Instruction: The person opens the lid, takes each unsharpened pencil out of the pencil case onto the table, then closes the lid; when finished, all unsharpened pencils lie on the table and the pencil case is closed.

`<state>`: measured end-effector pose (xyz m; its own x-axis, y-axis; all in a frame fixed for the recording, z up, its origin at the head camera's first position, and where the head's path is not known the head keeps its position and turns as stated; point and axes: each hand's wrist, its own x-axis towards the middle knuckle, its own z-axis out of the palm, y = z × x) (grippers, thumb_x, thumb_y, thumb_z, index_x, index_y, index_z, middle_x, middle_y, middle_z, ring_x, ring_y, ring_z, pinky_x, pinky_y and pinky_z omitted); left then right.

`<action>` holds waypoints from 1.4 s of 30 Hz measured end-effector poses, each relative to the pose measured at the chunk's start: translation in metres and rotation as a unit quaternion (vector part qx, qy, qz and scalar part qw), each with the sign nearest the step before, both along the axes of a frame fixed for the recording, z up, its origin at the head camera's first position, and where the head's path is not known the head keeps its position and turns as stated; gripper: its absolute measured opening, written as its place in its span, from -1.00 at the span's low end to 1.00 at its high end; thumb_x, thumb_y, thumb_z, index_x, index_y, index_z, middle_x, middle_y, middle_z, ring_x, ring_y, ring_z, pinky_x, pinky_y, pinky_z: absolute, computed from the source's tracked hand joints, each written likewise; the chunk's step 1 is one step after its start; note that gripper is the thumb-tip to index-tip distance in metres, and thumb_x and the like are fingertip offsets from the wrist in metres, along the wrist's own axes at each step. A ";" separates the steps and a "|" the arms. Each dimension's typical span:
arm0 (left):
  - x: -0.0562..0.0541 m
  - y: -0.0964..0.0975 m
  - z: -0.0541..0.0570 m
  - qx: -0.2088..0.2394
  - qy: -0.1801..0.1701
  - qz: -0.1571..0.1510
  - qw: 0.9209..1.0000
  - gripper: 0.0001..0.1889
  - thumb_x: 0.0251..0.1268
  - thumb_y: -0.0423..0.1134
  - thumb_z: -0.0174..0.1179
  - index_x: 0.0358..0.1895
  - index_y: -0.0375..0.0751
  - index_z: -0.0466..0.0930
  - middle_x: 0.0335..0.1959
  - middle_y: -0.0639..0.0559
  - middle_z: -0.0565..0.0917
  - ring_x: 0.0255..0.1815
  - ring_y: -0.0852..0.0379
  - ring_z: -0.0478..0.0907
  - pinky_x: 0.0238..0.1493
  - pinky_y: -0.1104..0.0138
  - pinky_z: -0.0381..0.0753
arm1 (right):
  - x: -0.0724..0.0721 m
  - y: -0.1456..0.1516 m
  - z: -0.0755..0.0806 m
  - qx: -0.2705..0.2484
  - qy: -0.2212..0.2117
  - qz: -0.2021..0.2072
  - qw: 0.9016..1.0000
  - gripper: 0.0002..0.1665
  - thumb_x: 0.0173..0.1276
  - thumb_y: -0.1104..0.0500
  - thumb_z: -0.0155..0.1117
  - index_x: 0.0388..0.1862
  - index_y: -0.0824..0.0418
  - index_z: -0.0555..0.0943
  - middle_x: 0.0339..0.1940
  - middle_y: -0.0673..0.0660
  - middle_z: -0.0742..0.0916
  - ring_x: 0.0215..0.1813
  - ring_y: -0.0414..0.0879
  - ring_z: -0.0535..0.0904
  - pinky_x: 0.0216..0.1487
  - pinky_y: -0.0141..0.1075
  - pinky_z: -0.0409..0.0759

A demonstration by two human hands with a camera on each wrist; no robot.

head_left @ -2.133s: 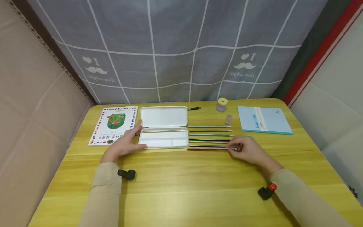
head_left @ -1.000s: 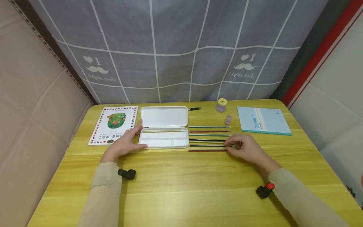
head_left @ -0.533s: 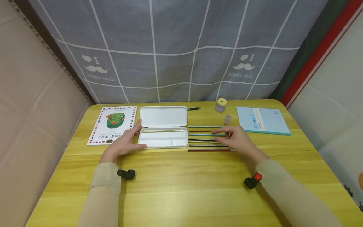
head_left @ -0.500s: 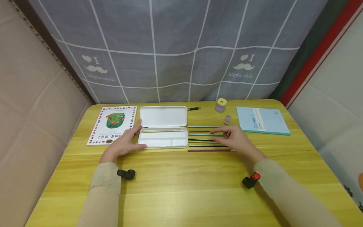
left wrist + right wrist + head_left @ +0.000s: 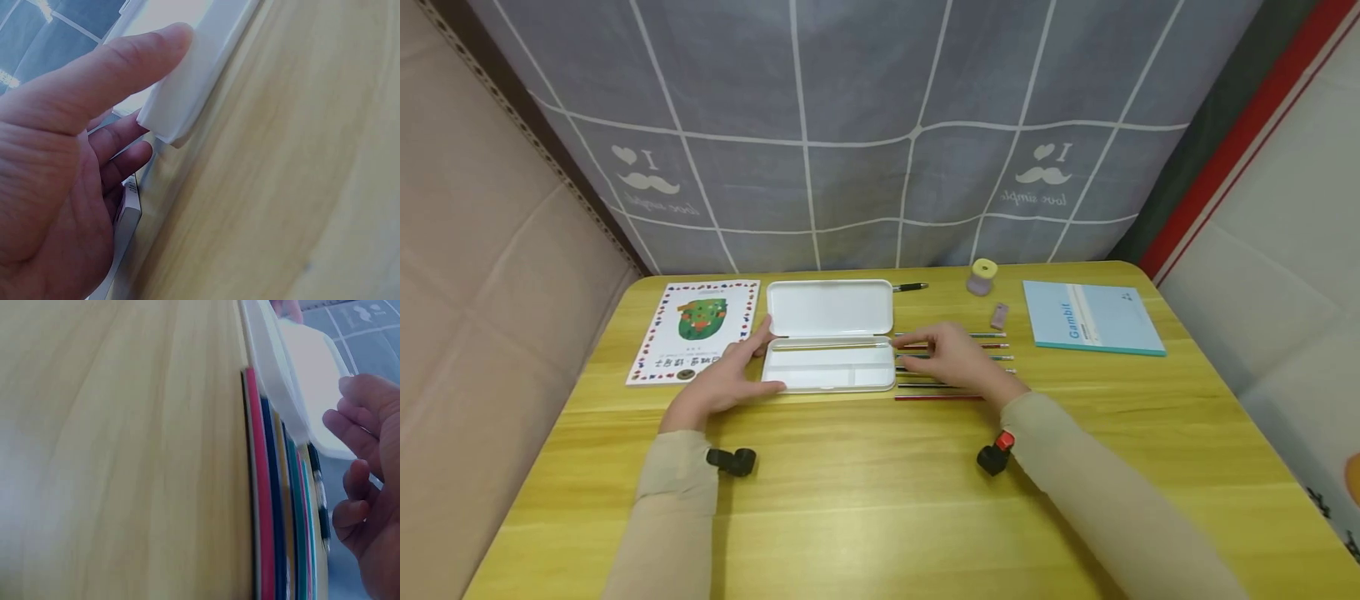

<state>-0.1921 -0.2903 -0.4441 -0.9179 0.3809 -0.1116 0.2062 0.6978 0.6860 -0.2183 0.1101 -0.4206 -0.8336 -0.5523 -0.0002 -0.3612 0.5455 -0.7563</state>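
Observation:
A white pencil case (image 5: 812,379) lies unfolded on the table, its lid (image 5: 831,308) laid back. One gold pencil (image 5: 831,347) rests in its rear compartment. My left hand (image 5: 722,387) holds the case's left end; in the left wrist view the thumb lies over the white edge (image 5: 200,81), with fingers at the corner. Several pencils lie side by side right of the case, a red pencil (image 5: 936,398) nearest me. Above them, fingertips at the case's right end, is my right hand (image 5: 958,362), thumb and forefinger apart, nothing visible between them.
A black pen (image 5: 912,287) sticks out behind the lid. Farther right are an eraser (image 5: 999,316), a yellow-topped purple container (image 5: 982,277) and a blue notebook (image 5: 1093,317). An illustrated booklet (image 5: 700,321) lies at the left, partly behind my left hand. A grey curtain (image 5: 850,183) hangs behind the table.
My right hand has let go of the pencil ends and moved left over the pencils to the case. The red pencil has shifted slightly toward me. The left hand has stayed put.

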 end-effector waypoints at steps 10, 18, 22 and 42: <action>0.001 0.000 0.000 0.004 0.000 0.002 1.000 0.24 0.28 0.05 0.49 0.74 0.04 -0.34 0.59 -0.16 0.31 0.51 -0.25 0.23 0.55 -0.24 0.07 | -0.009 -0.036 -0.010 0.100 0.065 0.028 0.992 -0.59 0.64 -0.03 0.17 0.35 -0.06 0.69 -0.83 -0.07 0.38 -0.72 -0.23 0.09 -0.54 -0.31 0.24; 0.000 0.000 0.001 0.004 0.001 0.003 1.000 0.23 0.29 0.07 0.48 0.74 0.07 -0.34 0.57 -0.16 0.35 0.50 -0.25 0.23 0.54 -0.25 0.09 | -0.010 -0.045 -0.009 0.116 0.100 0.011 0.988 -0.66 0.60 0.01 0.26 0.24 -0.04 0.76 -0.74 0.01 0.58 -0.70 -0.21 0.15 -0.49 -0.29 0.28; 0.002 0.000 0.002 0.007 -0.003 0.007 1.000 0.23 0.27 0.05 0.49 0.74 0.06 -0.33 0.57 -0.12 0.35 0.50 -0.22 0.24 0.53 -0.24 0.11 | -0.013 -0.053 -0.009 0.143 0.119 0.011 0.982 -0.69 0.56 -0.01 0.32 0.18 -0.07 0.79 -0.49 0.01 0.80 -0.54 -0.20 0.53 -0.38 -0.27 0.51; 0.001 0.002 0.001 0.016 -0.003 0.005 1.000 0.24 0.25 0.01 0.52 0.74 0.03 -0.30 0.58 -0.08 0.35 0.49 -0.21 0.26 0.55 -0.21 0.10 | -0.018 -0.071 -0.016 0.161 0.149 -0.007 0.976 -0.84 0.43 0.07 0.48 -0.05 -0.02 0.87 -0.08 -0.06 0.84 -0.03 -0.13 0.75 0.02 -0.20 0.70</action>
